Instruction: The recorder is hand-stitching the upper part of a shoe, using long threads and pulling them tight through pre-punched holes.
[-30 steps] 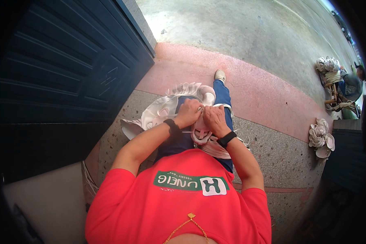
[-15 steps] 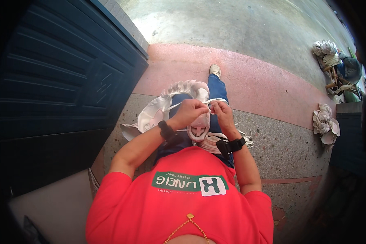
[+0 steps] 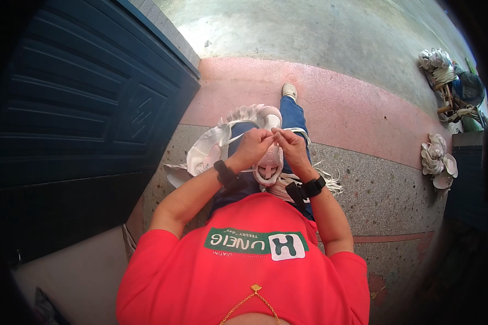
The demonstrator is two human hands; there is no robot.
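While you look down over your red shirt (image 3: 244, 281), your two forearms rise from it and meet in front of your chest. Your left hand (image 3: 253, 147) and your right hand (image 3: 291, 147) are close together, almost touching, and each wrist wears a black band. The fingers of both hands are pressed together on a thin pale strip (image 3: 276, 131) that runs between them; the left hand is closed like a loose fist around its side, and the right hand pinches with thumb and first fingers. How firmly the strip is held you cannot tell, because the fingertips hide it.

Just under the grip, on your lap, lies a pale woven piece (image 3: 269, 165) with a rounded shape. To the left of the grip a bigger bundle of pale leaf-like material (image 3: 211, 149) spreads out, and to the right, below your right wrist, loose pale strips (image 3: 325, 184) fan over the speckled floor (image 3: 374, 195). Beyond the grip your leg in blue jeans (image 3: 294, 115) stretches forward to a light shoe (image 3: 289, 90) on the pink band of floor. Far to the left of the hands stands a dark blue door (image 3: 92, 108). Far to the right, more pale woven pieces (image 3: 438, 161) lie in small heaps.
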